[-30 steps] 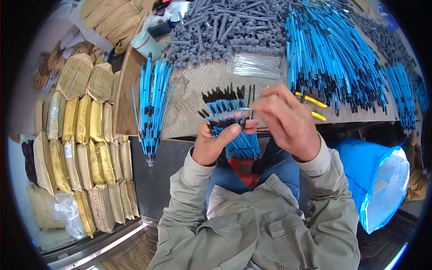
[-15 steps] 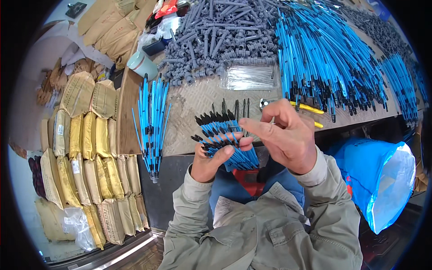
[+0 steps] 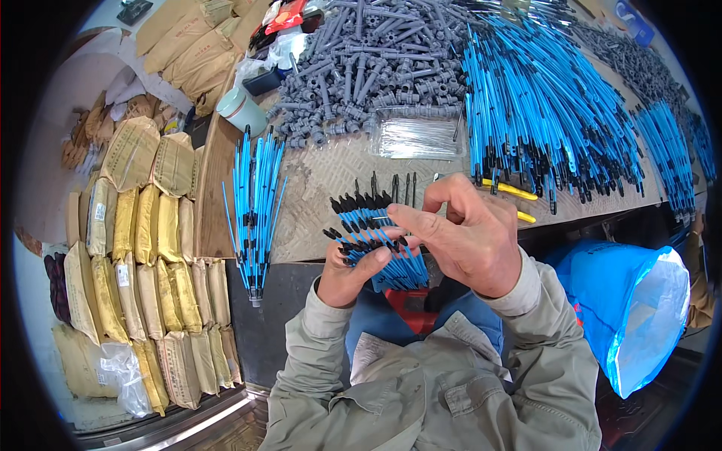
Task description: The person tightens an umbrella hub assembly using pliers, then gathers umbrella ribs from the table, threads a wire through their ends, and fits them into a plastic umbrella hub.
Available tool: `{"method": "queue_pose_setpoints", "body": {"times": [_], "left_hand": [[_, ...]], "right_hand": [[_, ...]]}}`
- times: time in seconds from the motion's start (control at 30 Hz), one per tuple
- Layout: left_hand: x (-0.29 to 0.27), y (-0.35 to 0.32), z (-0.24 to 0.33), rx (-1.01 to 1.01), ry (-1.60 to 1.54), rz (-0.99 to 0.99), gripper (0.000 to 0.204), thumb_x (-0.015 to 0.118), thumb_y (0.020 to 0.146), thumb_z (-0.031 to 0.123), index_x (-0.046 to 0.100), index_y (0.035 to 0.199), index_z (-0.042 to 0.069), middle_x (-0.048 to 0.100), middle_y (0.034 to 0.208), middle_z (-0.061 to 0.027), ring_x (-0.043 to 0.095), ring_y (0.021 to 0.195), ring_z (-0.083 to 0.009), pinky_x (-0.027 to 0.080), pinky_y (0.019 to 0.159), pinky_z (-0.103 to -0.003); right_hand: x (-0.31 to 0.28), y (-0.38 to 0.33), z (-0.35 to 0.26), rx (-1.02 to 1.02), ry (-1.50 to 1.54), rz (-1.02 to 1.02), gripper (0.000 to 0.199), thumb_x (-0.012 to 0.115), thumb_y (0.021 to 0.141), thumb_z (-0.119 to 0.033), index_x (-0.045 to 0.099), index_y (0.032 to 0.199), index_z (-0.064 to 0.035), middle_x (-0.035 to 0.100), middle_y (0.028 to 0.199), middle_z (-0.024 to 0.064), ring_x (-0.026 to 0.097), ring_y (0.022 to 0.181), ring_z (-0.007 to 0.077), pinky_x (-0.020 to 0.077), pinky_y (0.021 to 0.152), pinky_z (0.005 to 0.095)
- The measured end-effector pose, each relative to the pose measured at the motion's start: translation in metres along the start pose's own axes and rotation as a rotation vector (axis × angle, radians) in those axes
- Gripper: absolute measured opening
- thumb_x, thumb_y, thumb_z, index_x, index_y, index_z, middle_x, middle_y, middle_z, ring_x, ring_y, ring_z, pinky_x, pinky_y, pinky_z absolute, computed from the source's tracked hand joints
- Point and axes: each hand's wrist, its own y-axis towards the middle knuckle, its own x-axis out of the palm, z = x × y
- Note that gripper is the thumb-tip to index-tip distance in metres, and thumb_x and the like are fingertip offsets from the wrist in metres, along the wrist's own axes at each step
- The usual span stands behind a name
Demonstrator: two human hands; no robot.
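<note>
My left hand point(image 3: 350, 272) grips a fanned bundle of blue tubes with black tips point(image 3: 368, 237), held over the table's front edge. My right hand point(image 3: 466, 237) is above and to the right of the bundle, its thumb and forefinger pinched on a thin metal piece point(image 3: 380, 218) at the bundle's tips. A few black-tipped pieces point(image 3: 395, 186) lie on the table just beyond the bundle.
A loose row of blue tubes point(image 3: 256, 207) lies at the table's left. A big heap of blue tubes point(image 3: 549, 113) and grey plastic parts point(image 3: 368, 64) fill the back. A clear packet point(image 3: 417, 137), yellow-handled tools point(image 3: 511, 192), a blue bag point(image 3: 632, 308) at right, stacked tan sacks point(image 3: 143, 270) at left.
The bundle in my left hand has stayed near the table edge. My right hand has shifted slightly left and lower, its fingers pinching closer to the bundle's tips.
</note>
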Motion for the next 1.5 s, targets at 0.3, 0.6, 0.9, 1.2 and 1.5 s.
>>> {"method": "queue_pose_setpoints", "body": {"times": [0.3, 0.6, 0.9, 1.2, 1.5], "left_hand": [[0.002, 0.001, 0.004, -0.052, -0.02, -0.002, 0.032, 0.057, 0.088, 0.012, 0.055, 0.114, -0.007, 0.064, 0.102, -0.0154, 0.063, 0.095, -0.0235, 0.051, 0.084, -0.036], [-0.001, 0.0, 0.002, -0.01, 0.092, -0.025, 0.033, 0.057, 0.089, 0.013, 0.055, 0.117, -0.005, 0.063, 0.106, -0.0143, 0.061, 0.099, -0.0209, 0.049, 0.087, -0.034], [-0.001, 0.0, 0.005, -0.043, 0.059, -0.081, 0.032, 0.055, 0.091, 0.014, 0.054, 0.119, -0.003, 0.062, 0.109, -0.012, 0.06, 0.1, -0.0192, 0.049, 0.086, -0.033], [-0.003, 0.0, 0.005, -0.078, 0.0, -0.062, 0.032, 0.055, 0.091, 0.015, 0.055, 0.118, -0.003, 0.063, 0.106, -0.0114, 0.06, 0.099, -0.018, 0.049, 0.086, -0.032], [-0.001, 0.0, 0.004, -0.063, 0.057, -0.031, 0.031, 0.055, 0.091, 0.015, 0.056, 0.116, -0.003, 0.064, 0.103, -0.009, 0.059, 0.095, -0.014, 0.048, 0.083, -0.029]], "right_hand": [[0.0, 0.003, -0.001, -0.027, -0.011, 0.001, 0.042, 0.07, 0.061, -0.001, 0.068, 0.101, -0.011, 0.05, 0.075, 0.0026, 0.054, 0.051, 0.0092, 0.0407, 0.042, 0.0219], [-0.005, 0.009, -0.009, -0.07, -0.086, -0.027, 0.04, 0.068, 0.063, 0.002, 0.066, 0.101, -0.0081, 0.051, 0.076, 0.0035, 0.056, 0.053, 0.0099, 0.0421, 0.045, 0.0219], [0.011, -0.005, -0.005, 0.107, 0.16, 0.018, 0.029, 0.063, 0.073, 0.007, 0.065, 0.1, -0.0036, 0.05, 0.079, 0.0061, 0.06, 0.057, 0.0112, 0.0457, 0.047, 0.0226], [0.0, 0.009, -0.01, 0.024, 0.067, -0.081, 0.028, 0.063, 0.073, 0.007, 0.065, 0.099, -0.0035, 0.051, 0.079, 0.0067, 0.061, 0.057, 0.0119, 0.0463, 0.046, 0.0229], [-0.003, 0.014, -0.008, -0.027, 0.06, -0.127, 0.03, 0.065, 0.068, 0.005, 0.064, 0.097, -0.0026, 0.053, 0.08, 0.0077, 0.06, 0.056, 0.0127, 0.0454, 0.046, 0.0247]]}}
